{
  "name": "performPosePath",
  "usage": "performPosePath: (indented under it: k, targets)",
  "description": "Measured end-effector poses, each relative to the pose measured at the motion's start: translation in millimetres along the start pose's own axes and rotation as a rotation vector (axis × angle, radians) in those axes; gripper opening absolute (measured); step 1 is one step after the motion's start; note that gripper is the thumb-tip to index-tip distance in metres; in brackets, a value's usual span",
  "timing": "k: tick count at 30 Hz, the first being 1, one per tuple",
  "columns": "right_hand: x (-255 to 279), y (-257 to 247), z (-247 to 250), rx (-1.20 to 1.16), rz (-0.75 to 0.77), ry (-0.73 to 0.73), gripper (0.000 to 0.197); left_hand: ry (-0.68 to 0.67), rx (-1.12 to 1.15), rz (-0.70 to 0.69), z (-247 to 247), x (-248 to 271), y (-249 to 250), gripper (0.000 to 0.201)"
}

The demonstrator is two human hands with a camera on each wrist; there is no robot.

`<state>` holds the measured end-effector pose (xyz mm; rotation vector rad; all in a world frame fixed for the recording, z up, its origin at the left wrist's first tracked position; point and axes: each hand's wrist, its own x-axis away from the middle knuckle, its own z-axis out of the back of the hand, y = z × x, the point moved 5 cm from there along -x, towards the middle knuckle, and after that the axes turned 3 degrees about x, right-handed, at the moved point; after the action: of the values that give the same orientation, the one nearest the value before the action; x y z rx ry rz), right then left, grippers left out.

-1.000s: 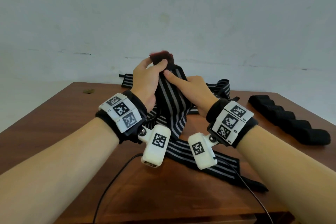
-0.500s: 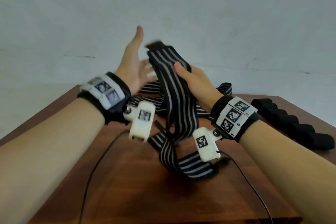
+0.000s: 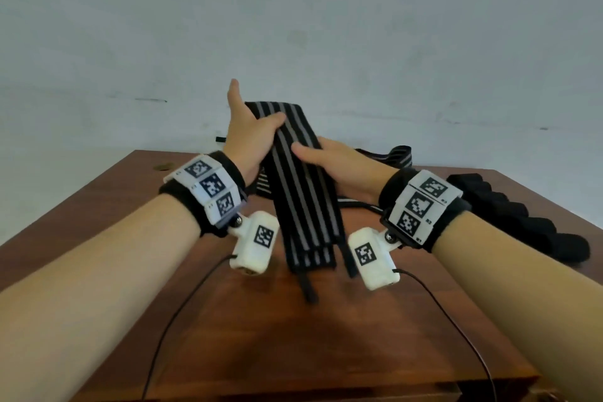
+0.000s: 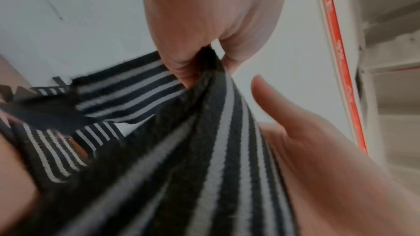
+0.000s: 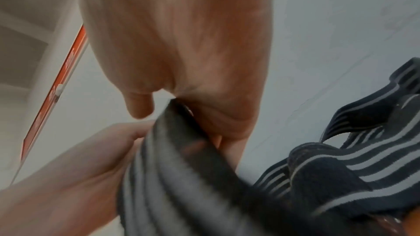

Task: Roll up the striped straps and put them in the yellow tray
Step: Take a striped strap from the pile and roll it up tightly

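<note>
My left hand and right hand both pinch the ribbed, black-and-grey striped woven strap — it hangs folded above the brown wooden table, more straps behind.

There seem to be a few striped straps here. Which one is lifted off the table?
The striped strap held up between the left hand and right hand; the other striped straps lie bunched on the wooden table behind.

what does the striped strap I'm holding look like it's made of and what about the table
Strap: likely woven elastic fabric, matte; ribbed weave and fuzzy edge show in the left wrist view, and it hangs limp. Table: looks like reddish-brown wood or wood veneer, smooth with a slight sheen; which one cannot be told.
</note>
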<state>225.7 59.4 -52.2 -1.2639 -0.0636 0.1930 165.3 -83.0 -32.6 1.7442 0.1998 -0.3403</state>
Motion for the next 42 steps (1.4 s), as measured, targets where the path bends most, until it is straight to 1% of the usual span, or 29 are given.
performPosePath:
  k: [1, 4, 7, 10, 11, 12, 14, 15, 16, 17, 18, 19, 20, 21, 22, 23, 24, 25, 26, 29, 30, 32, 34, 36, 37, 39, 41, 42]
  targets:
    - [2, 5, -2, 0.013, -0.019, -0.032, 0.035, 0.023, 0.027, 0.027, 3, -5, 1, 0.098]
    - [4, 17, 0, -0.006, -0.079, -0.091, 0.034, 0.062, 0.073, 0.091, 10, -17, 1, 0.095]
    - [4, 20, 2, -0.056, -0.092, -0.127, 0.035, 0.049, 0.076, 0.131, 10, -16, 3, 0.094]
    - [13, 20, 4, -0.038, -0.111, -0.167, 0.036, 0.031, 0.111, 0.129, 6, -5, 10, 0.092]
    - [17, 19, 6, -0.044, -0.111, -0.179, 0.043, 0.011, 0.145, 0.129, 2, 2, 13, 0.092]
    - [18, 18, 10, -0.099, -0.105, -0.174, 0.057, -0.033, 0.173, 0.135, -2, 9, 16, 0.093]
    - [14, 12, 25, -0.362, -0.073, -0.095, 0.084, -0.173, 0.155, 0.138, -14, 26, 20, 0.096]
    - [11, 9, 34, -0.506, -0.038, -0.048, 0.092, -0.253, 0.105, 0.148, -21, 36, 19, 0.096]
    - [9, 4, 42, -0.628, -0.002, -0.01, 0.093, -0.339, 0.043, 0.151, -28, 46, 18, 0.091]
    - [9, -1, 48, -0.663, 0.029, 0.044, 0.085, -0.422, -0.017, 0.16, -33, 55, 14, 0.079]
    - [10, -5, 52, -0.632, 0.049, 0.102, 0.072, -0.504, -0.067, 0.19, -38, 63, 7, 0.065]
    - [10, -4, 55, -0.54, 0.059, 0.176, 0.059, -0.577, -0.113, 0.217, -40, 70, 1, 0.047]
    - [10, -3, 57, -0.441, 0.085, 0.236, 0.048, -0.649, -0.147, 0.258, -41, 76, -6, 0.025]
    - [9, 0, 58, -0.351, 0.114, 0.286, 0.042, -0.691, -0.146, 0.306, -40, 83, -8, 0.015]
    - [8, 5, 55, -0.283, 0.134, 0.31, 0.041, -0.674, -0.146, 0.339, -34, 81, -12, 0.032]
    - [6, 11, 50, -0.22, 0.14, 0.309, 0.041, -0.612, -0.129, 0.35, -27, 73, -15, 0.048]
    - [5, 18, 42, -0.171, 0.138, 0.294, 0.043, -0.535, -0.107, 0.341, -21, 61, -19, 0.057]
    - [3, 25, 35, -0.135, 0.132, 0.281, 0.044, -0.472, -0.081, 0.326, -16, 53, -19, 0.06]
    - [2, 30, 28, -0.124, 0.133, 0.272, 0.045, -0.408, -0.057, 0.304, -11, 46, -18, 0.057]
    - [-2, 41, 13, -0.094, 0.136, 0.27, 0.042, -0.181, 0.005, 0.226, -3, 26, -19, 0.031]
    - [-4, 42, 10, -0.047, 0.142, 0.272, 0.041, -0.153, -0.017, 0.199, -3, 21, -19, 0.026]
    - [-8, 40, 11, 0.097, 0.153, 0.299, 0.042, -0.158, -0.07, 0.186, -7, 16, -19, 0.024]
    - [-13, 30, 21, 0.205, 0.154, 0.349, 0.048, -0.189, -0.123, 0.162, -11, 9, -20, 0.025]
    - [-20, 14, 38, 0.2, 0.182, 0.435, 0.051, -0.245, -0.142, 0.13, -14, 1, -16, 0.025]
    - [-23, 4, 47, 0.197, 0.225, 0.479, 0.049, -0.287, -0.156, 0.12, -18, -3, -13, 0.025]
    - [-34, -16, 61, 0.266, 0.326, 0.528, 0.037, -0.351, -0.18, 0.114, -23, -16, -11, 0.025]
    - [-49, -26, 68, 0.325, 0.394, 0.533, 0.027, -0.352, -0.167, 0.124, -24, -28, -10, 0.027]
    - [-56, -26, 71, 0.328, 0.405, 0.541, 0.027, -0.338, -0.159, 0.125, -23, -36, -12, 0.029]
